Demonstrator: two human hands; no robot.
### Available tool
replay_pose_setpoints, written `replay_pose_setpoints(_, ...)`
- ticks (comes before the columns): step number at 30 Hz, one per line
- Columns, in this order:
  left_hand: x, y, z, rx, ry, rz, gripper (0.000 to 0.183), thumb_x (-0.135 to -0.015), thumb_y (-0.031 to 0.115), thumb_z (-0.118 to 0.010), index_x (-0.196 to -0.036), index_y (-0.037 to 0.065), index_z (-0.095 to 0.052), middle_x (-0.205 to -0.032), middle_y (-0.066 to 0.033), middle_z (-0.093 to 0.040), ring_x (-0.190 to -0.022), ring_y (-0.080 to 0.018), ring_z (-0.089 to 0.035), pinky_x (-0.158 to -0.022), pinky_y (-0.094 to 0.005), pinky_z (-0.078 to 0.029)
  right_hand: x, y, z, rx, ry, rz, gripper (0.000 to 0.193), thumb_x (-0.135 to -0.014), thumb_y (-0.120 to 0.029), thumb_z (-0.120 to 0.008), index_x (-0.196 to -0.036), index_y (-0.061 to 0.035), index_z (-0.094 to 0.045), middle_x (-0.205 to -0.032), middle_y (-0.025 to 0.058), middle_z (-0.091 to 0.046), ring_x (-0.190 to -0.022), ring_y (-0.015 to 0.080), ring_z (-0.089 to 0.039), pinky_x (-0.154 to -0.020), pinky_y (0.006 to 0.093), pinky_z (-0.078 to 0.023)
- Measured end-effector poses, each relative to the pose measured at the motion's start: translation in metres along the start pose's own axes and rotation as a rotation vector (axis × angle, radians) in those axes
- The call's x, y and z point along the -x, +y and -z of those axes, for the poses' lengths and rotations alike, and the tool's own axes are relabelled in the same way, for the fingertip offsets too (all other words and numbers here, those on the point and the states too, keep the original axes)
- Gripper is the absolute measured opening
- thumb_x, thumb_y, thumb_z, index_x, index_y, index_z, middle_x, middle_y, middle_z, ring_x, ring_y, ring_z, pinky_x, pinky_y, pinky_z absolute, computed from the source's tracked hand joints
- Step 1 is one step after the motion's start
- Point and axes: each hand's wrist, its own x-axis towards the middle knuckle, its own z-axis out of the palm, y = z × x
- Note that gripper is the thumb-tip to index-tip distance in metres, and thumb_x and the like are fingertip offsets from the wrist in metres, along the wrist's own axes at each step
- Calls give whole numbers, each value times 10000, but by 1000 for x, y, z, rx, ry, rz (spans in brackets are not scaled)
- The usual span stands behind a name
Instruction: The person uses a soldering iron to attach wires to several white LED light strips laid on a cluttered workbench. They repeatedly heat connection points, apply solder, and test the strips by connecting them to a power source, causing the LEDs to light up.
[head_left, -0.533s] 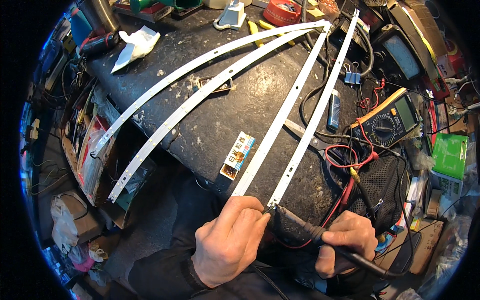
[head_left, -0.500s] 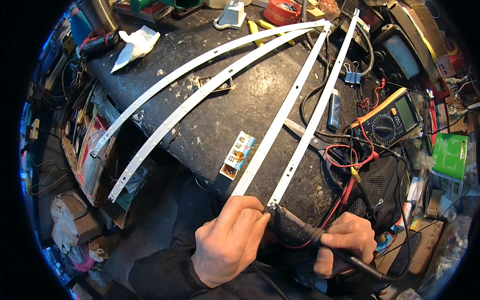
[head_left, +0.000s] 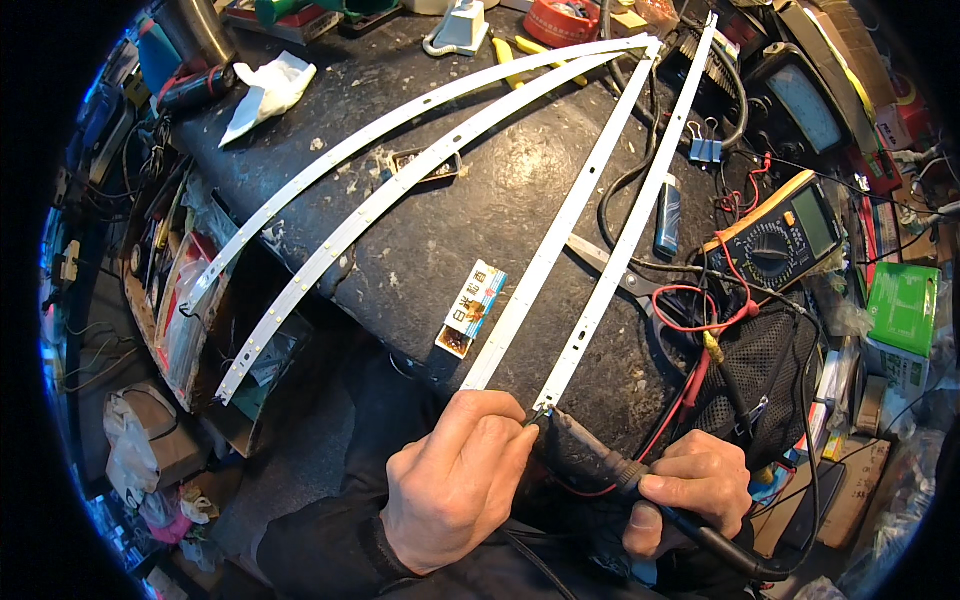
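My right hand (head_left: 697,488) grips a soldering iron (head_left: 598,452) by its handle, its tip at the lower end of the rightmost white LED strip (head_left: 632,232). Touching that same end, the fingertips of my left hand (head_left: 452,490) are pinched on a thin dark wire (head_left: 536,417). The lower end of a second straight LED strip (head_left: 556,243) disappears behind my left fingers. Two more LED strips, an outer one (head_left: 345,150) and an inner one (head_left: 362,213), fan out to the left and look curved. The far ends of three strips meet at the top.
Right of the strips lie a blue lighter (head_left: 667,225), scissors (head_left: 590,253), a multimeter (head_left: 775,245) with red leads and a binder clip (head_left: 706,146). A small box (head_left: 474,300) sits beside the second strip. White tissue (head_left: 270,95) lies far left; a green box (head_left: 902,312) stands right.
Both hands stay nearly where they were, iron tip still at the strip end. The iron's rear end and cable have shifted slightly right and down. The small box appears turned around.
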Motion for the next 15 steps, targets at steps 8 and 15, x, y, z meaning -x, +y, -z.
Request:
replay_pose_setpoints(8,0,1,1,4,-9,3,131,-922,-41,-833,-944,-2,-710,-1024,-93,-700,-764,-217,-747,-659,-320,-606,0,-5,2,-6,-22,-59,263,-861,-116,-913,-1064,-51,-758,-740,45,-708,-561,168,-694,-513,305,-540)
replay_pose_setpoints(15,0,2,0,-17,-11,2,138,-914,-46,-841,-934,-7,-711,-1028,-103,-703,-767,-221,-756,-662,-317,-616,0,-5,3,17,-43,-43,282,-845,-86,-908,-1079,-52,-756,-766,47,-711,-583,172,-698,-528,312,-552)
